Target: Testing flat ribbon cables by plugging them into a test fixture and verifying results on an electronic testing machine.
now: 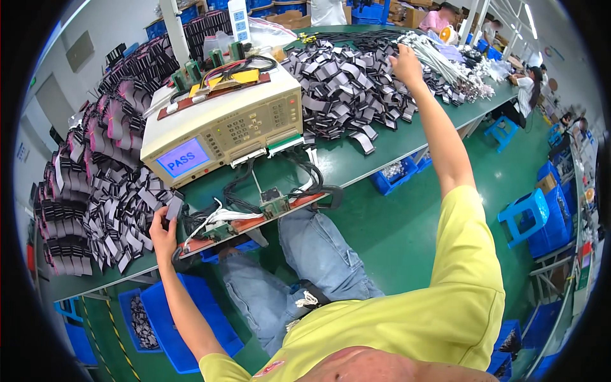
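My left hand [163,232] is closed on a short grey flat ribbon cable [174,207] with dark ends, beside a heap of similar ribbon cables [121,219] at the left. To its right is a test fixture board [245,223] along the table's near edge, carrying green circuit boards and bundled black and white wires. My right hand [407,66] reaches far out over the right part of a large heap of grey ribbon cables [347,86]. Its fingers are apart, and I see nothing held in them. Between the heaps stands a beige bench tester [223,130] with a lit blue screen.
Bundled ribbon cables [63,219] are stacked at the far left. White cable bundles [439,60] lie beyond my right hand. Under the table are blue bins [184,325]; blue stools [525,216] stand on the green floor. Several people sit farther off at the right.
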{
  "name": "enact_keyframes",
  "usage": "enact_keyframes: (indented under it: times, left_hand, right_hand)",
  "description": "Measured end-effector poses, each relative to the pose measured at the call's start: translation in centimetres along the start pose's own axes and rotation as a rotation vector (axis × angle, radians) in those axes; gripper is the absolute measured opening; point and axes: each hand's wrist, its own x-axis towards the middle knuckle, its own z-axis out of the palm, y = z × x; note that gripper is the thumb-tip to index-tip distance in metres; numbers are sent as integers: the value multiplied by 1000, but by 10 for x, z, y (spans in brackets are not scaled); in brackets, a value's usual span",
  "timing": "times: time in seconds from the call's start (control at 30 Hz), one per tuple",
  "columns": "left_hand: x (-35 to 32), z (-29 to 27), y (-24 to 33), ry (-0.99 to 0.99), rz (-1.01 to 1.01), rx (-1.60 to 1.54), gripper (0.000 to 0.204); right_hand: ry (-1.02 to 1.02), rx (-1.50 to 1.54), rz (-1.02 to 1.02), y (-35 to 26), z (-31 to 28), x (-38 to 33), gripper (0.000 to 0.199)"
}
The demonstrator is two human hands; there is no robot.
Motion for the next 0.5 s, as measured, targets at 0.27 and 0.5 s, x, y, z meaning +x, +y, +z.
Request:
enact_keyframes:
  times: [0.27, 0.5]
  left_hand:
    - [-4, 1, -17, 50, 44, 1, 33]
    - [-28, -17, 45, 229, -112, -487, 29]
  right_hand:
    - [-86, 609, -95, -92, -46, -168, 32]
    - [-474, 1015, -141, -194, -138, -309, 24]
